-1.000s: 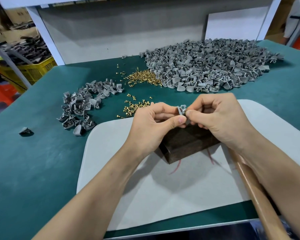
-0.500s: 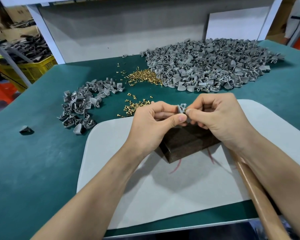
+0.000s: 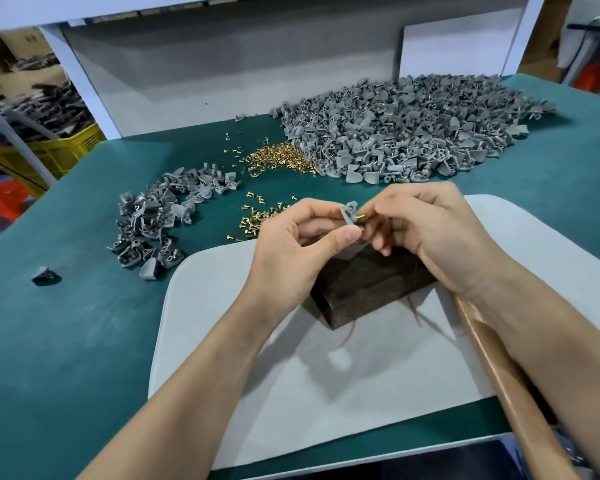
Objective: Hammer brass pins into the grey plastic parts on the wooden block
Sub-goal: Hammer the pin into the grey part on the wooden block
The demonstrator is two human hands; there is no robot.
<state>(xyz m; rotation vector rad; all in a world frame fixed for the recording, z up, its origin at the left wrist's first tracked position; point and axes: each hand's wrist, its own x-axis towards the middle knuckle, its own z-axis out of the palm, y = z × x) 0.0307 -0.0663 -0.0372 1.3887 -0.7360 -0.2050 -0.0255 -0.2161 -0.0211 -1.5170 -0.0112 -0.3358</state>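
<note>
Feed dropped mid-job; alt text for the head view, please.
The left hand pinches a grey plastic part and the right hand a brass pin next to it, above a dark wooden block. Heaps of grey parts and loose pins lie beyond on the green table.

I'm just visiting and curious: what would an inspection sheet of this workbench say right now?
Surface: green table top with a pale pad on it.
Job's things: wooden block on the pad; grey part and brass pin held over it; wooden handle under the right forearm.
Clutter: big pile of parts, small pile of parts, heap of pins, one stray part at the left.
Hands: left hand pinches the grey part; right hand pinches the brass pin against it.
Cables: none for certain; a thin red strand beside the block.
Surroundings: yellow crate at the left, white frame behind.
</note>
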